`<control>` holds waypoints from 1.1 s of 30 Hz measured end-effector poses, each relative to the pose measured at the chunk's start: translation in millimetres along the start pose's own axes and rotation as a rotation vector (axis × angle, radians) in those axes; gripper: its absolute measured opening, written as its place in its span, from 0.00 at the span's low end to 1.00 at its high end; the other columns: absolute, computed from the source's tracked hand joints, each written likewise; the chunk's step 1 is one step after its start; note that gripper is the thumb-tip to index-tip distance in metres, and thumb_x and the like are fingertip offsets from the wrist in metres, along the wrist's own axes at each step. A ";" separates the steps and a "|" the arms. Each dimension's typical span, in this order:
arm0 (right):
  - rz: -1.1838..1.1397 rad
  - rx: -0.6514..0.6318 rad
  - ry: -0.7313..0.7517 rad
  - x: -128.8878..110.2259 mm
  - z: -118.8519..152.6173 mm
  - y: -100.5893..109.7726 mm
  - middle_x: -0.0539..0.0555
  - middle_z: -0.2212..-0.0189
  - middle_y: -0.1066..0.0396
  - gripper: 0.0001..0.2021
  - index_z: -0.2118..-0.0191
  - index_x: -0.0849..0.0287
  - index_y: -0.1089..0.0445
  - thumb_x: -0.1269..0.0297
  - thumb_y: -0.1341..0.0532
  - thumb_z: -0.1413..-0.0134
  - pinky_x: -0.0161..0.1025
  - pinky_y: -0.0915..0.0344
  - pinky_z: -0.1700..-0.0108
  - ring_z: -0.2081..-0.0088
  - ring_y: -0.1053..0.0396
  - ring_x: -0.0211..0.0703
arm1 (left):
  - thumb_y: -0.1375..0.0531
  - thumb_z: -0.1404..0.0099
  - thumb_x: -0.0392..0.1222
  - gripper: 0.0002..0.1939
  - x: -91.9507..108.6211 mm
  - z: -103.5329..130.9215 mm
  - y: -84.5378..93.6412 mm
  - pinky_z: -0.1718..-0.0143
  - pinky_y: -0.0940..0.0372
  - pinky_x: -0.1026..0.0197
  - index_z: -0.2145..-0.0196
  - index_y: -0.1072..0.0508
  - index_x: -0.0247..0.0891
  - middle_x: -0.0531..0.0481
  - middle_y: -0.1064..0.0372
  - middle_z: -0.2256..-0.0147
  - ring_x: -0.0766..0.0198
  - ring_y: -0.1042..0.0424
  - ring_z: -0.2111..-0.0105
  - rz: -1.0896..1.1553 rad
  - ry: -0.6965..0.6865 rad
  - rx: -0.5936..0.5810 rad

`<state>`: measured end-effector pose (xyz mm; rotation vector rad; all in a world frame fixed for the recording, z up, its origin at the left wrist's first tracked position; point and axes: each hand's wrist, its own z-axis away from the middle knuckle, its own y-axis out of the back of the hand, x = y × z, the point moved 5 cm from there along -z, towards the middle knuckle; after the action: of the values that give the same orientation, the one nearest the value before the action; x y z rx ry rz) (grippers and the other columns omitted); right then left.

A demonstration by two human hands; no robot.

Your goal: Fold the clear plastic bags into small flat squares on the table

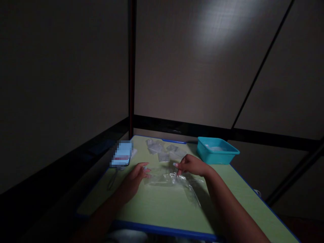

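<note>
A clear plastic bag [162, 180] stretches between my two hands, just above the table. My left hand [136, 177] has its fingertips closed on the bag's left end. At the bag's right part, my right hand [191, 165] pinches the film between thumb and fingers, and a loose crinkled flap hangs down toward me. Beyond the hands lie several small translucent packets [164, 157], some overlapping. What the packets contain is too dim to make out.
A turquoise plastic basket [215, 157] stands at the table's back right, with clear plastic inside. At the left edge is a phone [123, 153] with a lit, blurred screen and a cable [112, 179]. The blue-edged green table [162, 209] abuts wall panels.
</note>
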<state>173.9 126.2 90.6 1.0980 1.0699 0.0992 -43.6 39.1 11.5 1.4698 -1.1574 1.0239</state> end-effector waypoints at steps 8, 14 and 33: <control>-0.183 0.010 -0.044 23.4 -14.6 -13.2 0.53 0.83 0.32 0.25 0.73 0.68 0.25 0.45 0.43 0.54 0.31 0.44 0.76 0.81 0.41 0.33 | 0.44 0.45 0.45 0.22 -5.2 -6.6 -0.9 0.59 0.38 0.59 0.53 0.42 0.36 0.46 0.32 0.62 0.59 0.31 0.60 0.019 -0.031 0.032; -0.184 0.060 -0.006 28.7 -16.2 -16.8 0.50 0.85 0.35 0.22 0.76 0.68 0.26 0.48 0.40 0.57 0.31 0.48 0.78 0.82 0.45 0.31 | 0.41 0.50 0.42 0.21 -3.9 -20.4 1.9 0.70 0.38 0.62 0.58 0.38 0.36 0.52 0.32 0.72 0.62 0.30 0.71 -0.060 0.011 -0.029; -0.208 0.020 -0.005 40.0 -21.8 -28.7 0.52 0.78 0.30 0.08 0.72 0.65 0.30 0.66 0.39 0.62 0.33 0.40 0.71 0.75 0.35 0.35 | 0.42 0.52 0.38 0.09 -8.2 -38.5 5.2 0.75 0.43 0.66 0.70 0.32 0.34 0.55 0.33 0.79 0.66 0.34 0.78 -0.197 -0.044 0.015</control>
<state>166.9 148.2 41.9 0.9981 1.1761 -0.0799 -52.1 77.9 11.5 1.5909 -1.0144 0.8703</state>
